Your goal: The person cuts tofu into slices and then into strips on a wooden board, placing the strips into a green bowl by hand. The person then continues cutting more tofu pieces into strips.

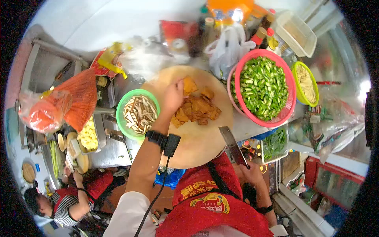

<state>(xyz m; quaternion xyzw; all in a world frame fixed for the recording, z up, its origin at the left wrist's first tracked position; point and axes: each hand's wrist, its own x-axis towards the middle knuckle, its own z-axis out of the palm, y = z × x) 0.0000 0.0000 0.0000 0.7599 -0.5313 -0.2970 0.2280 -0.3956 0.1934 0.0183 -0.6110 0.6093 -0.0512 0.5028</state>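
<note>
Flat orange-brown pieces that look like fried tofu (199, 108) lie in a loose pile on the round cutting board (189, 148). My left hand (174, 96) is at the pile's upper left, its fingers closed on the edge of one tofu piece (190, 85); part of the grip is hidden. In my right hand (252, 173) is a cleaver (233, 146), gripped by the handle. Its blade points up and left, with the tip over the board's right edge, apart from the tofu.
Left of the board stands a green bowl (119, 114) of sliced mushrooms. A pink basket (290, 91) of cut green peppers is at the right, near a yellow-green basket (314, 85). Plastic bags (229, 49) and bottles crowd the back. Another person (71, 201) works at lower left.
</note>
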